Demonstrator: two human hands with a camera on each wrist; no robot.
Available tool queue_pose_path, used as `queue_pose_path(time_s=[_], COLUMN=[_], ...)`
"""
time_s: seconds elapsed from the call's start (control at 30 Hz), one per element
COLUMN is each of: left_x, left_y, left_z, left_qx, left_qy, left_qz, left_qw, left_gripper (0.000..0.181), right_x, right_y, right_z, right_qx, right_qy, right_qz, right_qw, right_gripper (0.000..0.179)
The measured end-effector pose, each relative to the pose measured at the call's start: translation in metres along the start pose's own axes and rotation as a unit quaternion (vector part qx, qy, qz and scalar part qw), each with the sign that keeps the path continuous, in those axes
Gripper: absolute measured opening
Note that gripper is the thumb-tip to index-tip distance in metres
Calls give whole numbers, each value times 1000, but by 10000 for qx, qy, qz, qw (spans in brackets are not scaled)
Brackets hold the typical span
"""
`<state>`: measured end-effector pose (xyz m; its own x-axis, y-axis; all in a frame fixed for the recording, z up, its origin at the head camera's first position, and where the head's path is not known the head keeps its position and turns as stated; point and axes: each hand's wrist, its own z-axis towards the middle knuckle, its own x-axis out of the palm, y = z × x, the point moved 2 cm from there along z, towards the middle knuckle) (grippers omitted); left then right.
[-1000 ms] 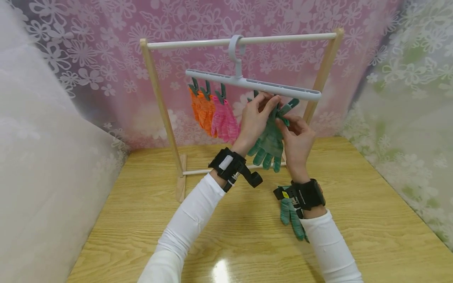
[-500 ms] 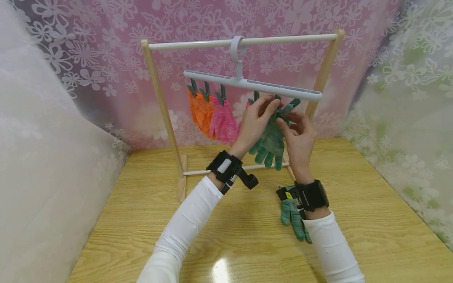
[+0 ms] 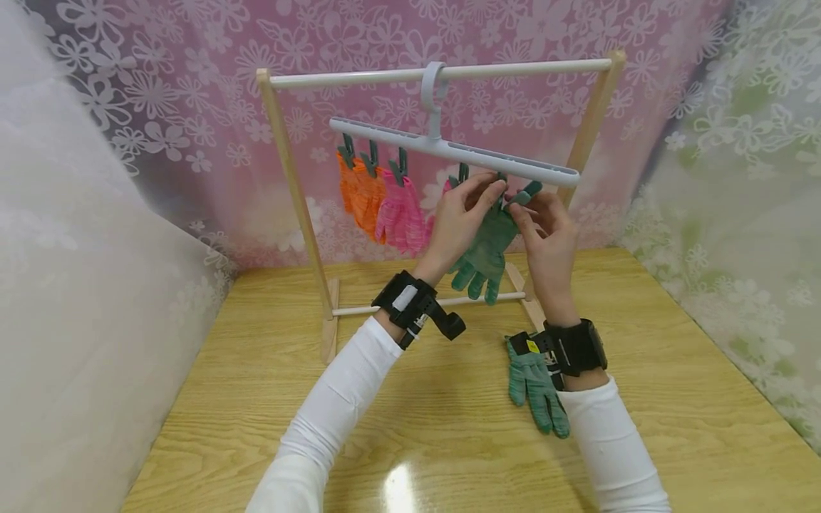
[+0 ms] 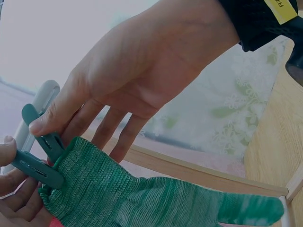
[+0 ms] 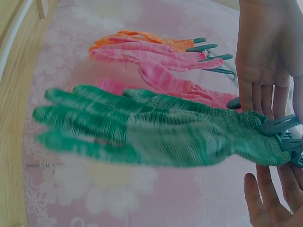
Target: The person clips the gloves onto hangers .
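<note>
A green knitted glove (image 3: 486, 246) hangs fingers down under the right half of the grey hanger (image 3: 513, 162). Two dark green clothespins grip its cuff. My left hand (image 3: 457, 222) pinches the clothespin (image 4: 38, 169) closer to the hanger's middle. My right hand (image 3: 553, 239) pinches the outer clothespin (image 3: 526, 193), which slants up to the right; in the left wrist view the right thumb lies on its handle. The right wrist view shows the glove's cuff (image 5: 258, 142) between both hands. A second green glove (image 3: 537, 385) lies on the table, partly covered by my right wrist strap.
The hanger hooks over the white rail of a wooden rack (image 3: 291, 178). Orange gloves (image 3: 362, 203) and pink gloves (image 3: 403, 217) hang from clothespins on its left half. Another pink glove (image 5: 180, 87) hangs behind my left hand. Floral curtains surround the wooden table (image 3: 256, 399).
The hanger tilts more, its left end higher and right end slightly lower. The held glove's fingers have swung left. My right hand has shifted slightly right, baring more of the table glove.
</note>
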<state>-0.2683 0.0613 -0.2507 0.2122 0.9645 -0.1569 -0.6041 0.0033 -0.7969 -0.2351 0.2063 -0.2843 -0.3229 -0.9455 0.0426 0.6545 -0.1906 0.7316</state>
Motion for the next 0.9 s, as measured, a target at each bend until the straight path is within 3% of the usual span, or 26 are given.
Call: queue_pose_path(time_s=[0.27, 0.47, 0.63, 0.9], left_x=[1, -1, -1, -2], left_y=[0, 3, 4, -2], left_z=[-1, -3, -5, -9], left_qx=[-4, 126, 478, 975], left_qy=[67, -153, -419, -780], left_qz=[10, -34, -245, -229], left_qw=[10000, 9998, 9977, 9919], left_gripper=[38, 39, 39, 31], right_x=[-12, -23, -28, -32], right_y=[-3, -4, -5, -8], right_z=[-6, -10, -12, -15], right_qx=[-75, 36, -32, -35], right_qy=[-75, -224, -205, -214], right_qz=[-30, 295, 153, 512], right_qw=[9999, 9993, 9997, 9985], right_gripper=[29, 29, 30, 24])
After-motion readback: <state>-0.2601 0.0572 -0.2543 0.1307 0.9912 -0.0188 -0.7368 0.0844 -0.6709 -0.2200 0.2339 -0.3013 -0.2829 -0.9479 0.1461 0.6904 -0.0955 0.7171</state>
